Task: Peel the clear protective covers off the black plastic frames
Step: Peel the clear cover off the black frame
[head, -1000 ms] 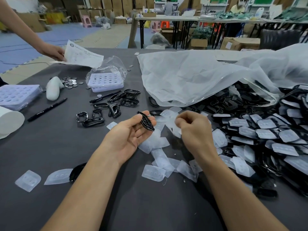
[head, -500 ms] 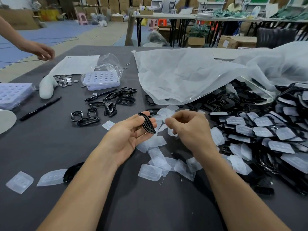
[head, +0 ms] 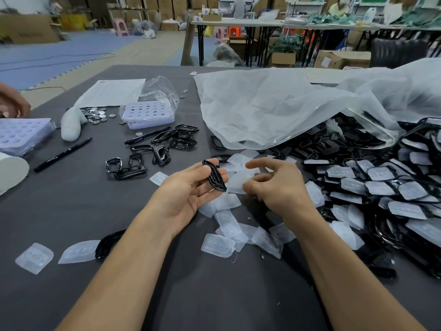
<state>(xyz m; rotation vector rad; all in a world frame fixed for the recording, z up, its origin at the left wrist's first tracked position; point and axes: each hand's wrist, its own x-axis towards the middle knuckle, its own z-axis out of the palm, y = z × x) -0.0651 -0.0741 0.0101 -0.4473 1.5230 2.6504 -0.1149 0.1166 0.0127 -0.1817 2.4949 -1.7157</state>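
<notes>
In the centre of the picture the left hand (head: 188, 187) pinches one black frame (head: 216, 176) between thumb and fingers. The right hand (head: 274, 187), just beside it, has loosely curled fingers; whether it holds anything, I cannot tell.

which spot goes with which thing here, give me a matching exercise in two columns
Things:
1 black frame
2 sheet of paper
3 heap of covered frames

Places:
a right side of the table
b held in the left hand
c far left, behind the coins

Pairs: 1-b, 2-c, 3-a
</notes>
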